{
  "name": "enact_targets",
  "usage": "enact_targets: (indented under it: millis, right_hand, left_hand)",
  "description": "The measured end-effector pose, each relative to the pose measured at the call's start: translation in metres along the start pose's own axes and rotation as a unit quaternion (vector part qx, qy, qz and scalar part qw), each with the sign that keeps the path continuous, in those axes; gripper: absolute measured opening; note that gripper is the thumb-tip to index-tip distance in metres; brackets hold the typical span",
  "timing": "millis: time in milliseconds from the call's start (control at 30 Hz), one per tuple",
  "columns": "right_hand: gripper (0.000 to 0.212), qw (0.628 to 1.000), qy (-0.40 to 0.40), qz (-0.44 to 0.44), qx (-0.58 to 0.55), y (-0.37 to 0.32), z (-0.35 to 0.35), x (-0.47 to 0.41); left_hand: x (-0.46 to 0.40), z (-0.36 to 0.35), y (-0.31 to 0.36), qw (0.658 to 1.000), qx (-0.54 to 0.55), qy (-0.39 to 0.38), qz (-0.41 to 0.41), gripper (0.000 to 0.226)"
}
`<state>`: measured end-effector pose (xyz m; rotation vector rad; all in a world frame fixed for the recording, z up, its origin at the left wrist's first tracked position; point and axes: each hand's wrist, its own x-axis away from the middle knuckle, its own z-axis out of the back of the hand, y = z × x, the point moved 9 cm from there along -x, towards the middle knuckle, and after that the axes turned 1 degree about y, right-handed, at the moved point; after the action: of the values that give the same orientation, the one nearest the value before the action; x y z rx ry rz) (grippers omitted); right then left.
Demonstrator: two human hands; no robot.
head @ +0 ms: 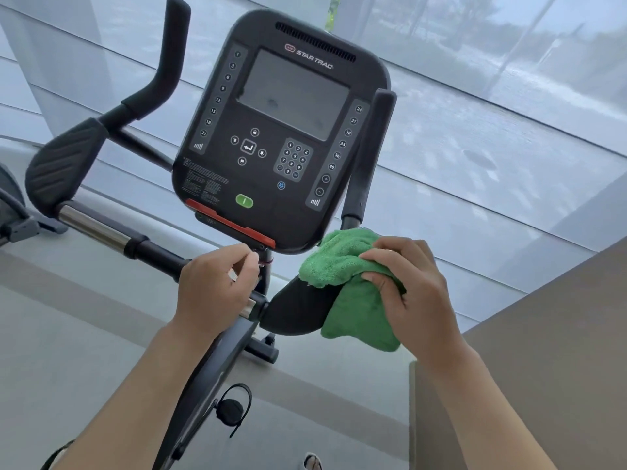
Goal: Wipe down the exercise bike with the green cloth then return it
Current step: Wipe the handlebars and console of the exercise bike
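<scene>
The exercise bike's black console (278, 130) fills the middle of the head view, with handlebars on both sides. My right hand (407, 293) grips the green cloth (342, 262), which is wrapped over the black right elbow pad (298, 310) just below the console. My left hand (213, 286) is curled around the handlebar (152, 252) near the stem, under the console's red strip. The left elbow pad (61, 164) sits bare at the far left.
A brown counter or ledge (543, 351) runs along the right. A pedal with its strap (234, 408) shows low down near the grey floor. Part of another machine (13, 212) sits at the left edge. Shaded windows lie behind the bike.
</scene>
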<state>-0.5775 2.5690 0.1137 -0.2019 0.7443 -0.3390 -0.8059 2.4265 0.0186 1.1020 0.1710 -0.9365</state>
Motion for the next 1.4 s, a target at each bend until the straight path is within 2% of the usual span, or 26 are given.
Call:
enact_targets:
  millis: [100, 233, 333, 400, 500, 633, 800, 967, 1167, 1300, 1400]
  right_hand:
    - [0.019, 1.000, 0.005, 0.020, -0.011, 0.009, 0.003, -0.018]
    - [0.018, 0.997, -0.008, 0.067, -0.029, 0.019, -0.014, -0.047]
    - [0.018, 0.991, -0.063, 0.118, -0.002, 0.025, -0.050, -0.057]
    - [0.026, 0.986, -0.088, 0.142, 0.008, 0.030, -0.071, -0.054]
    - [0.033, 0.979, -0.074, 0.190, -0.025, 0.035, -0.081, -0.048]
    - [0.025, 0.967, -0.052, 0.242, -0.056, 0.042, -0.087, -0.055]
    - [0.025, 0.945, -0.084, 0.300, -0.099, 0.038, -0.096, -0.077]
    - [0.020, 0.944, -0.120, 0.294, -0.090, 0.036, -0.101, -0.089]
    - [0.029, 0.961, -0.120, 0.222, -0.111, 0.033, -0.103, -0.101]
    - [0.029, 0.966, -0.082, 0.197, -0.143, 0.034, -0.095, -0.102]
    - [0.030, 0.968, -0.010, 0.207, -0.143, 0.030, -0.078, -0.095]
  left_hand:
    - [0.004, -0.011, 0.026, 0.997, 0.078, -0.019, 0.015, 0.031]
    - [-0.007, -0.020, 0.063, 0.996, 0.086, -0.014, -0.004, 0.025]
    - [-0.021, -0.020, 0.077, 0.997, 0.073, 0.008, -0.007, 0.022]
    - [-0.026, -0.022, 0.083, 0.998, 0.058, 0.021, -0.012, 0.021]
    - [-0.024, -0.032, 0.084, 0.999, 0.030, 0.020, -0.007, 0.019]
    - [-0.011, -0.052, 0.071, 0.998, 0.024, 0.021, 0.045, 0.017]
    - [0.000, -0.065, 0.067, 0.998, -0.001, 0.022, 0.066, 0.013]
    - [0.001, -0.064, 0.068, 0.997, -0.019, 0.029, 0.074, 0.010]
    - [0.001, -0.063, 0.070, 0.997, -0.018, 0.029, 0.075, 0.010]
    - [0.003, -0.062, 0.072, 0.997, -0.008, 0.022, 0.070, 0.011]
    - [0.003, -0.061, 0.073, 0.998, 0.009, 0.013, 0.065, 0.012]
